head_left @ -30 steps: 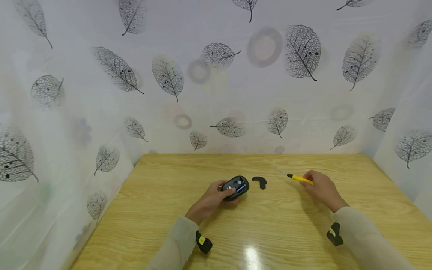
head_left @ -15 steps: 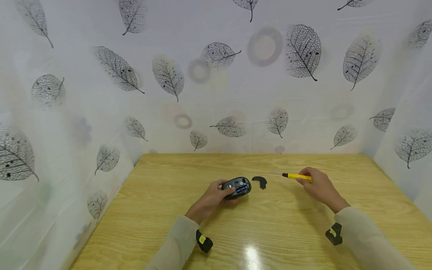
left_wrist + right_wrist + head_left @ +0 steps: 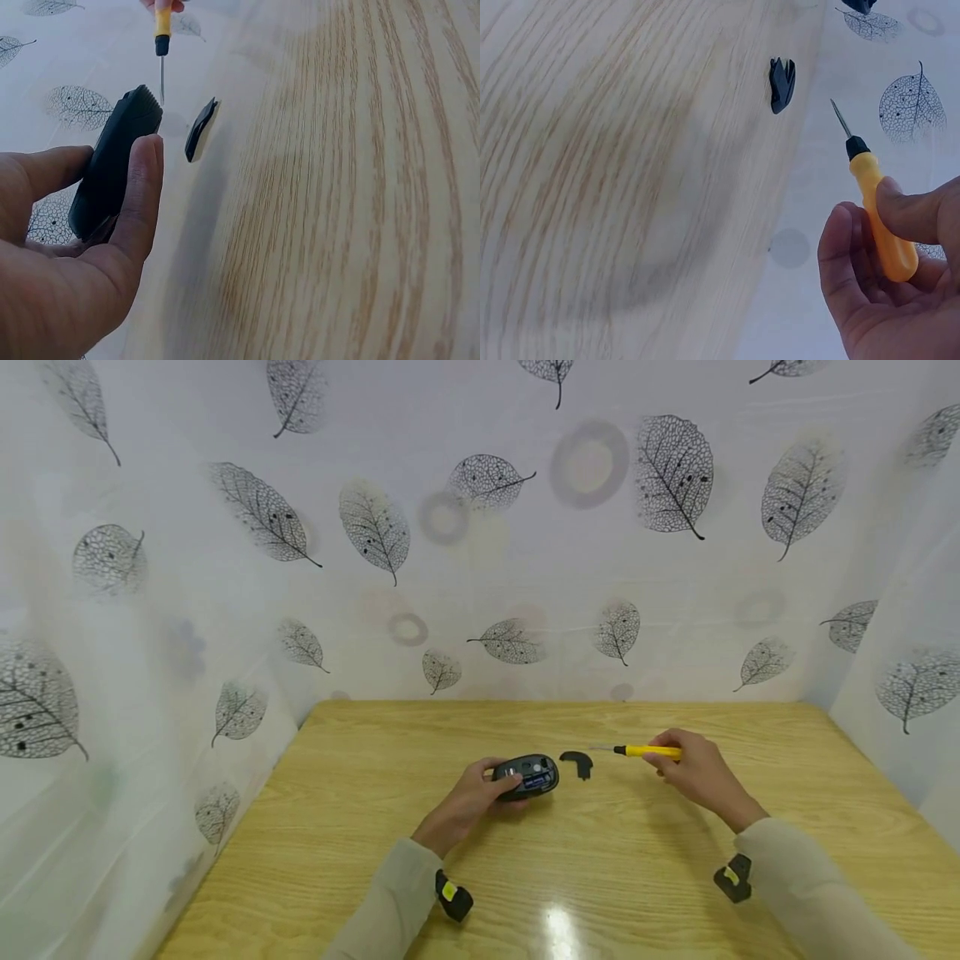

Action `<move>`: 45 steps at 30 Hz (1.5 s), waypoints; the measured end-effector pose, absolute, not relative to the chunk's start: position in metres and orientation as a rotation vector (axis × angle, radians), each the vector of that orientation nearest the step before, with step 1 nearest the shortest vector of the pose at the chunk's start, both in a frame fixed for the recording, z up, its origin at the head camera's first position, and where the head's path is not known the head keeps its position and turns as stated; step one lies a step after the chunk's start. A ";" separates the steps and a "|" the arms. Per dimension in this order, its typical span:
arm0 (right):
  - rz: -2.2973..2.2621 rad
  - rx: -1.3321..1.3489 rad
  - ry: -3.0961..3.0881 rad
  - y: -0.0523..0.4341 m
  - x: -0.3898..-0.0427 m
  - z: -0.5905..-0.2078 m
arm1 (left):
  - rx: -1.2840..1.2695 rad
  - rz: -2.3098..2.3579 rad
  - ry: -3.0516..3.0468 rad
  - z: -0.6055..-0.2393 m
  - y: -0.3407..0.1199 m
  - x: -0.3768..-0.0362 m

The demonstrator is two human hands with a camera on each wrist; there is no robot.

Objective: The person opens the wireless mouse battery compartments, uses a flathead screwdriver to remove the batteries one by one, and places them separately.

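My left hand point(image 3: 474, 792) grips a black computer mouse point(image 3: 536, 775) with its underside up, thumb across it. The battery bay lies uncovered, and a blue battery point(image 3: 537, 781) shows inside. In the right hand point(image 3: 699, 768) is a screwdriver point(image 3: 651, 751) with a yellow handle and black collar, pinched between thumb and fingers. Its thin metal shaft points left toward the mouse, the tip apart from it. Between the mouse and that tip, a curved black battery cover point(image 3: 581, 763) lies on the table. The right wrist view shows the yellow handle point(image 3: 885, 217) held against the fingers.
The wood-grain table point(image 3: 360, 893) spreads under both hands. Behind and at the sides hangs a pale curtain point(image 3: 517, 568) printed with dark leaves. Each sleeve carries a small black wrist device, one on the left point(image 3: 453, 896) and one on the right point(image 3: 733, 877).
My right hand has moved left with the screwdriver, whose shaft has turned level and come nearer the battery cover. The mouse has tilted slightly in my left hand.
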State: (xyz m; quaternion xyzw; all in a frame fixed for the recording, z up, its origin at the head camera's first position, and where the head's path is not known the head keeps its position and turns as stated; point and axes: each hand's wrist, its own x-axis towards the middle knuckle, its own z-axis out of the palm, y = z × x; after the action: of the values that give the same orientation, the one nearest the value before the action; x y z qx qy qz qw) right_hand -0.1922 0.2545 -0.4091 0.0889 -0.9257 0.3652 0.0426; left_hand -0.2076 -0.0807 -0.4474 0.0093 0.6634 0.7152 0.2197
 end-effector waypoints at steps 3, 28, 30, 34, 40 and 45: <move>1.133 0.302 -2.823 0.251 -0.193 -0.408 | 0.026 1.987 1.826 -0.448 -0.080 -0.208; 1.217 0.524 -2.753 0.225 -0.190 -0.384 | -0.046 1.969 1.886 -0.451 -0.076 -0.214; 1.225 0.531 -2.758 0.222 -0.189 -0.383 | -0.051 1.967 1.888 -0.452 -0.076 -0.214; 1.235 0.564 -2.765 0.217 -0.188 -0.380 | -0.044 1.966 1.891 -0.452 -0.075 -0.213; 1.195 0.601 -2.787 0.213 -0.189 -0.378 | -0.021 1.977 1.870 -0.453 -0.074 -0.213; 1.126 0.621 -2.819 0.211 -0.189 -0.376 | -0.005 1.971 1.874 -0.452 -0.073 -0.213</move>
State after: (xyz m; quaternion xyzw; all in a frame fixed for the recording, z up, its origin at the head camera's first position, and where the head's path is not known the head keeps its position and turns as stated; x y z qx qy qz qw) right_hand -0.1889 0.2114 -0.3761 0.2005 -0.9096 0.3634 0.0216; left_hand -0.2127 -0.0730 -0.4520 -0.0019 0.6738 0.7086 0.2095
